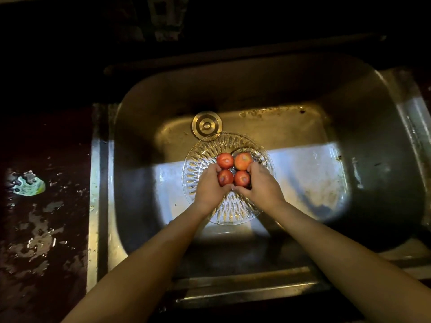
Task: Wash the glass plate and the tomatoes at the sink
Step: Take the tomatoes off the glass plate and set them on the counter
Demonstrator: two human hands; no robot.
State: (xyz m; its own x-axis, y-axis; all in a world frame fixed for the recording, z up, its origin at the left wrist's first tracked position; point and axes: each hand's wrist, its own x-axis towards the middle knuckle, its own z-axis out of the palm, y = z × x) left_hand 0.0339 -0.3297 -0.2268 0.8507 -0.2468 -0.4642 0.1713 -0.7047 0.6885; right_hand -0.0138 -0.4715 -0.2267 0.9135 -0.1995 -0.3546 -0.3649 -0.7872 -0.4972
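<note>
A clear cut-glass plate [205, 157] lies on the floor of the steel sink [349, 127]. Several red tomatoes [234, 169] are bunched together over the plate. My left hand [208, 187] cups the group from the left, fingers curled round the near left tomato. My right hand [261, 186] cups it from the right, fingers curled round the near right tomato. The two hands meet at their heels below the tomatoes. The two far tomatoes show above my fingertips.
The round drain cover [206, 125] sits just beyond the plate. A wet dark counter [44, 229] lies left of the sink, with a pale green-white scrap [29, 184] on it. The sink's back wall and the area behind are in deep shadow.
</note>
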